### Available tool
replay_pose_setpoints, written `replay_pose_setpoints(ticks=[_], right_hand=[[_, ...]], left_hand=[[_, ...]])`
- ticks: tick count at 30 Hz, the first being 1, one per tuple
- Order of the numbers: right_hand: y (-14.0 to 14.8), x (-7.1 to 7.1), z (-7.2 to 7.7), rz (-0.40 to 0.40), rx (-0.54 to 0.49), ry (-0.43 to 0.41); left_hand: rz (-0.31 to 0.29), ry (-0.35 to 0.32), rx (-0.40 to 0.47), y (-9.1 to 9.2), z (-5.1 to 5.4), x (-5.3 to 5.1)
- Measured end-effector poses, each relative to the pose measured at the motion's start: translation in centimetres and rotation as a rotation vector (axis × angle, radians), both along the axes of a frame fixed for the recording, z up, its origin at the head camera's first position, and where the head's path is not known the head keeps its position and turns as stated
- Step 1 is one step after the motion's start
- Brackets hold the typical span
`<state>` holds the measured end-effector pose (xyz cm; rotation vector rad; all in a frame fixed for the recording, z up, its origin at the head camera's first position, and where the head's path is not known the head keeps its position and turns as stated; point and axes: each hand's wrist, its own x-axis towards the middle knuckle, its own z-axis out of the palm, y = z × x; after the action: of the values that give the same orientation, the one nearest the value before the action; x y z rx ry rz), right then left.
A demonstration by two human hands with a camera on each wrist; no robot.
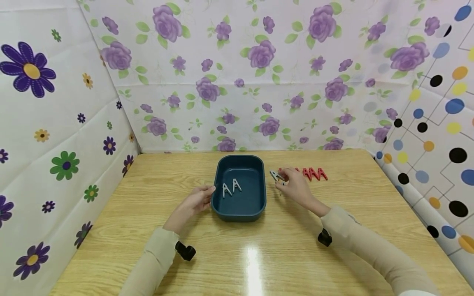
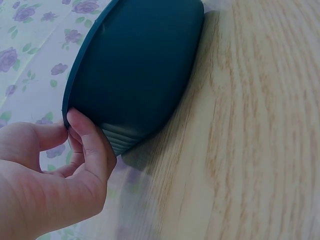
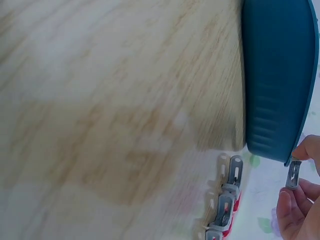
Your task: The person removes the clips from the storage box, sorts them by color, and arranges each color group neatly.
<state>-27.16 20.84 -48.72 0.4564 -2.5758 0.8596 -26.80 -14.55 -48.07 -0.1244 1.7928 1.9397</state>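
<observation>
A dark teal plastic bin [image 1: 242,205] stands on the table, with two grey clothespins [image 1: 226,190] lying on its floor. My left hand [image 1: 194,200] pinches the bin's left rim between thumb and fingers; the left wrist view shows this grip on the rim closely. Just off the bin's right side, my right hand [image 1: 297,188] pinches another grey clothespin [image 3: 294,174] by its end. Below that hand, more grey clothespins [image 3: 225,210] line up on the table, partly hidden by the hand in the head view.
Behind and right of my right hand runs a row of several red clothespins [image 1: 314,174]. The wooden table [image 1: 296,263] ends at a flowered cloth [image 1: 237,102] at the back. Patterned cloths also hang at both sides.
</observation>
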Motion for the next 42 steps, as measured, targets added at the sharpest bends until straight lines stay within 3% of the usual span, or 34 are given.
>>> replay_pose_setpoints(ticks=[30,42], right_hand=[[2.8,0.5,-0.2,-0.043,0.065,-0.092],[4.1,1.0,-0.2,-0.052,0.042,-0.147]], left_hand=[[0.012,-0.003,-0.008,0.2,-0.1,0.0],[0.03,-0.017,-0.014,0.2,0.0,0.0]])
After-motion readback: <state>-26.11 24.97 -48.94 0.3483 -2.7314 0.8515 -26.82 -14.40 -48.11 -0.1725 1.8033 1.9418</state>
